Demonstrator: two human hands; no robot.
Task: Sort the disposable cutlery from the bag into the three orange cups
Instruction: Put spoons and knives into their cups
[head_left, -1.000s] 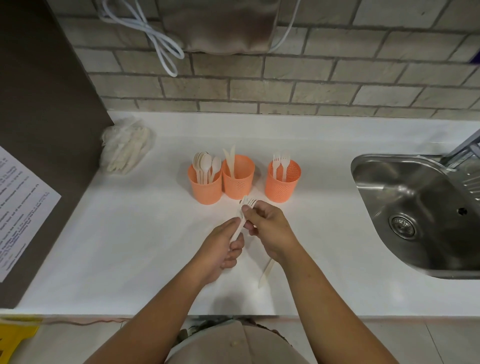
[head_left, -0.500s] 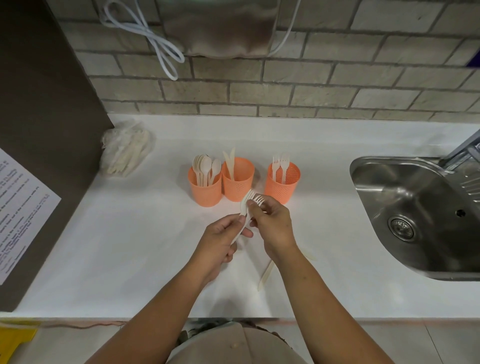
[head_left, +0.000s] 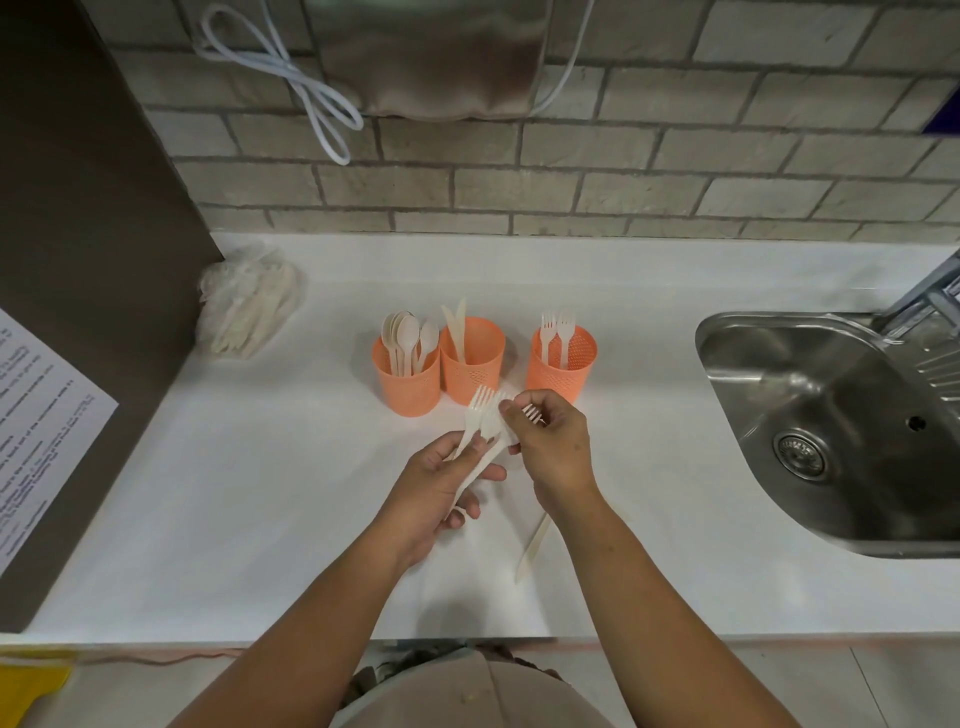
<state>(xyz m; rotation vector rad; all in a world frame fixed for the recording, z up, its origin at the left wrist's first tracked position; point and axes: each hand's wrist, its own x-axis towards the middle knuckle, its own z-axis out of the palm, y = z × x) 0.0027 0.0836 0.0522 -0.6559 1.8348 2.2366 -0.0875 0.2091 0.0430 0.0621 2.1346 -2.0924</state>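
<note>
- The left hand (head_left: 441, 493) curls round the handles of a small fan of pale plastic forks (head_left: 480, 415), tines pointing away from the person. The right hand (head_left: 558, 441) pinches the head of a single pale fork (head_left: 532, 413) between thumb and fingertips, seemingly peeling it off the fan.
- The forks hang over the white countertop (head_left: 260, 493), just in front of the three cups: the left orange perforated cup (head_left: 408, 387) with spoons, the middle orange perforated cup (head_left: 472, 371) with knives, and the right orange perforated cup (head_left: 563, 366) with two forks.
- The step in hand looks like gathering and squaring up forks. The next move calls for carrying them over the right cup's rim and lowering them handles first.
- The task seems partly done: a loose pale plastic knife (head_left: 535, 540) lies on the countertop beside the right forearm, and the clear plastic bag (head_left: 244, 306), far left against the dark side panel (head_left: 78, 260), still holds cutlery.
- Nothing stands between the hands and the right cup. That cup stands slightly apart from the other two, which touch.
- The steel sink (head_left: 831, 364) lies well to the right, with bare countertop between it and the cups.
- The cups are probably light, so a nudge at the rim could tip one.
</note>
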